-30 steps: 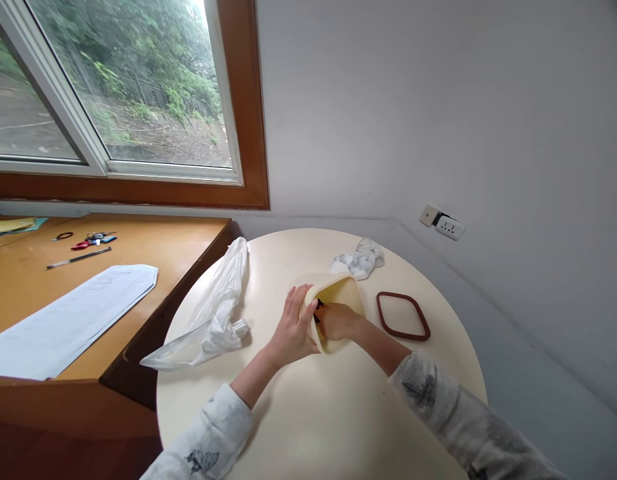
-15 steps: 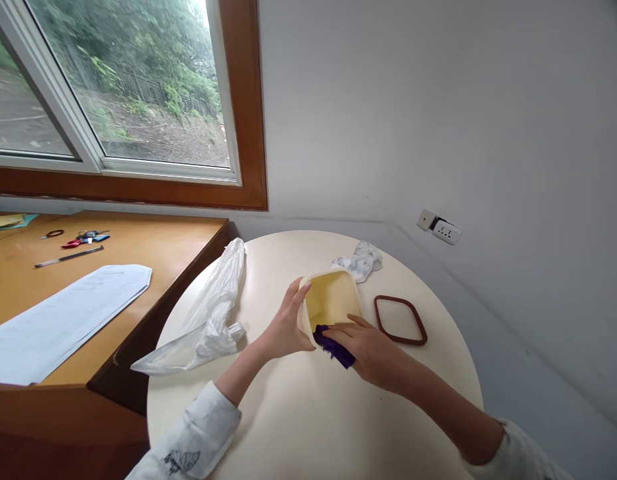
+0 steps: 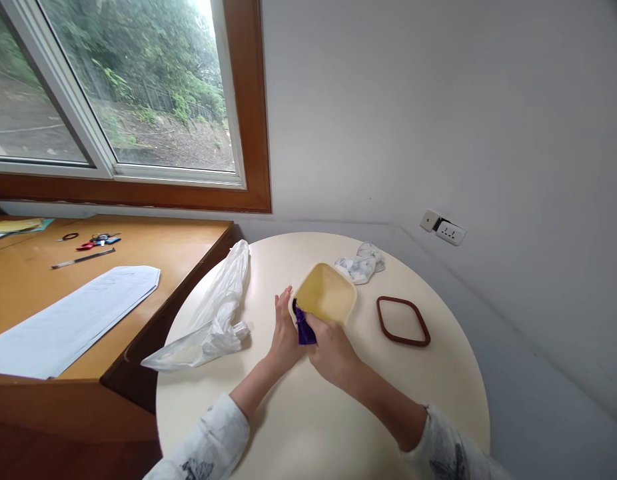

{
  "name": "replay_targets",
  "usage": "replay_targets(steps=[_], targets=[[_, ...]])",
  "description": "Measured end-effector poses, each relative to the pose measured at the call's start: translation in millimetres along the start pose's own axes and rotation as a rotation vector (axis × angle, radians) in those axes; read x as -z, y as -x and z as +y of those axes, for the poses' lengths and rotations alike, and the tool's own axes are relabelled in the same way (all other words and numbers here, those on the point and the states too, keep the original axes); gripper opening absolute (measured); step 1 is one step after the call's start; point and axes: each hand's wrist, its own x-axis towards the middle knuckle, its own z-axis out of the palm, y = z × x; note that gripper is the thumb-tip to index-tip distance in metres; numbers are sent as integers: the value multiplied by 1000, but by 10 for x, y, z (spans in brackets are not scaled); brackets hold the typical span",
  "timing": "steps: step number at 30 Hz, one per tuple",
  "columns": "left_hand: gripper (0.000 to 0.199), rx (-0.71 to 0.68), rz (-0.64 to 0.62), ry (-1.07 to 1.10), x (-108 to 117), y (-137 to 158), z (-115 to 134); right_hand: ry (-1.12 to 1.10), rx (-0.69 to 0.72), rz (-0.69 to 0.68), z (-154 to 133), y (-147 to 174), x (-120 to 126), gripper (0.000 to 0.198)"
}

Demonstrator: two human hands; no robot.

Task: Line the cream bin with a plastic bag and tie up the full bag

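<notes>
A pale yellow, rounded-square plastic container [image 3: 326, 292] is tilted above the round table, its open side facing me. My left hand [image 3: 286, 333] grips it along its left side. With my right hand [image 3: 333, 350] I pinch a dark purple cloth [image 3: 305, 330] over the container's near left rim, thumb on top; part of the cloth lies inside the edge. The fingers of my right hand are partly hidden beneath the container. A brown square ring [image 3: 403, 321], frame-like with rounded corners, lies on the table to the right of my hands.
The cream round table [image 3: 378, 413] also bears a white plastic bag [image 3: 221, 313] at left and a crumpled whitish wad [image 3: 363, 263] behind the container. A wooden desk [image 3: 188, 233] with papers [image 3: 83, 320], a pen [image 3: 83, 258] and keys [image 3: 103, 239] adjoins at left. Wall sockets [image 3: 449, 232] are at right.
My right hand has moved left with the purple cloth, from the container's near inside to its left rim corner. The container has turned, and my left hand has shifted lower along its side.
</notes>
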Motion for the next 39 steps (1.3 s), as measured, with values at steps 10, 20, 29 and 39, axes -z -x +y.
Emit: replay_targets(steps=[10,20,29,39], targets=[[110,-91,-22,3,168,-118,-89,44,178,-279,173,101,420,21],[108,-257,-137,-52,119,-203,-2,431,128,-566,382,-476,159,25],[107,-269,-151,-72,113,-187,-65,528,-96,-496,395,-493,130,21],[112,4,-213,35,195,-281,42,108,-160,-229,252,164,793,32]])
